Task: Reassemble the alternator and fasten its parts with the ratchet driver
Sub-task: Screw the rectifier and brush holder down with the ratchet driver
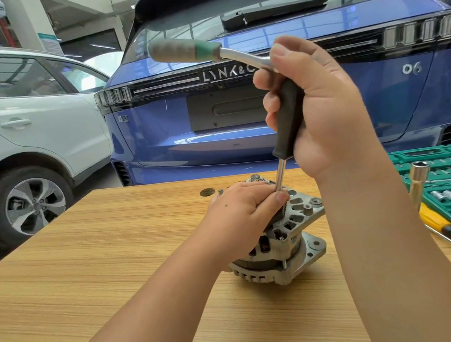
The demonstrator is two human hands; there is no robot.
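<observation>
Gripping the driver (pixel 287 116) upright, right hand (pixel 324 106) above alternator (pixel 284 237)

The blue car (pixel 284 123) tailgate reads "LYNK&C", partly hidden, and "06".

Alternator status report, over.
Right hand grips driver handle, ratchet on top. Left hand steadies alternator on table, guiding the shaft. Nothing obstructing.
</observation>
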